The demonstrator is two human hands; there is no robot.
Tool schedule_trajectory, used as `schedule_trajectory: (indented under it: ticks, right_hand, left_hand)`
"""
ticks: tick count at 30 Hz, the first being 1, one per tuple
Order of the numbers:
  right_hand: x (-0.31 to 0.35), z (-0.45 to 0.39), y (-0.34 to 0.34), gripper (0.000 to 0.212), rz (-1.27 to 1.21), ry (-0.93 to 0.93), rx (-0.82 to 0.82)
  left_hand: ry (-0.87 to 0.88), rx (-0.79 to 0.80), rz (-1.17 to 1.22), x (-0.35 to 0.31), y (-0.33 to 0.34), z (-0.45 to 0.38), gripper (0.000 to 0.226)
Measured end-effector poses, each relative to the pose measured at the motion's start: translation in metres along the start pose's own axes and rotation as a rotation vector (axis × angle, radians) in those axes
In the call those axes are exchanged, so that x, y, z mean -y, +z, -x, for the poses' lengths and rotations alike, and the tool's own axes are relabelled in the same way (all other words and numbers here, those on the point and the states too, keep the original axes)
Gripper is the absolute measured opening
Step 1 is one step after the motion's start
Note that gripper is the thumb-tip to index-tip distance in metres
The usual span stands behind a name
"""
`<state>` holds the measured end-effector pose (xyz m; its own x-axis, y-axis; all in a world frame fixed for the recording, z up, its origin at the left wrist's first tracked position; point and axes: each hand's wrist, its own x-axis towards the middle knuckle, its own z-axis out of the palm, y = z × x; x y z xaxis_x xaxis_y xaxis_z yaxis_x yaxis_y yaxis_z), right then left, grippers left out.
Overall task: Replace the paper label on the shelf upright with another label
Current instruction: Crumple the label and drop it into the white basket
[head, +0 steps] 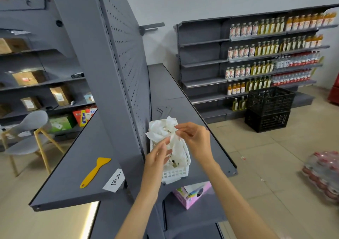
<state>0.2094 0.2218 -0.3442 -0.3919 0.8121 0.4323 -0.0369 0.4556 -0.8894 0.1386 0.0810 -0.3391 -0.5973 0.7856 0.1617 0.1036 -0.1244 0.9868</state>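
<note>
Both hands are up over the white slotted plastic basket (176,172), which sits on the grey metal shelf (205,128) right of the perforated grey shelf upright (121,55). The left hand (157,156) has its fingers drawn together, pinching a piece from the crumpled bundle of white paper slips (163,128). The right hand (194,137) nips the same bundle from the other side, thumb against fingertips. The slips are bunched and folded, so no clear long axis shows; the bundle leans against the upright. Dark marks show on some slips, too small to read.

Over on the left shelf board (73,165) lies the white paper label (114,181), flat, touching the foot of the upright at the board's near corner. Its long axis runs from the board's front edge back towards the upright, tilted a little rightward. Handwritten black marks on it include something like an "A" and a crossed shape; I can't read them with certainty.

Just beside it rests a yellow plastic scraper (95,171), lying diagonally, broad blade pointing away up-right, handle hole towards the front edge.

Below the basket a pink cardboard box (190,194) peeks out, half hidden by the shelf above; its print is illegible. The basket's contents are largely covered by the hands. Both forearms are cut off at the bottom edge.
</note>
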Motion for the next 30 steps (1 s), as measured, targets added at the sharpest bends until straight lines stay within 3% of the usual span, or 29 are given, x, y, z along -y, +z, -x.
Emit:
schedule_trajectory:
  ticks: [4, 10, 14, 18, 23, 27, 30]
  right_hand:
    - [-0.005, -0.004, 0.017, 0.017, 0.208, -0.055, -0.015]
    - [-0.017, -0.012, 0.031, 0.03, 0.566, -0.109, 0.236]
    - [-0.004, 0.001, 0.035, 0.024, 0.422, -0.167, 0.123]
    - [0.035, 0.033, 0.052, 0.023, 0.089, -0.144, 0.017]
    - [0.087, 0.057, 0.085, 0.03, -0.095, -0.257, 0.113]
    - [0.113, 0.066, 0.102, 0.033, -0.006, -0.36, 0.248]
    - [0.12, 0.069, 0.122, 0.024, 0.192, -0.362, 0.365]
  left_hand:
    - [0.163, -0.148, -0.072, 0.018, -0.012, 0.033, 0.029]
    - [0.199, -0.423, -0.041, 0.055, -0.048, 0.062, 0.035]
    - [0.169, -0.511, -0.043, 0.067, -0.08, 0.055, 0.033]
    - [0.156, -0.497, -0.066, 0.07, -0.1, 0.048, 0.035]
    - [0.131, -0.411, -0.14, 0.068, -0.136, 0.032, 0.026]
    - [0.093, -0.257, -0.251, 0.068, -0.174, 0.004, 0.024]
    - [0.091, -0.085, -0.569, 0.077, -0.196, -0.028, 0.023]
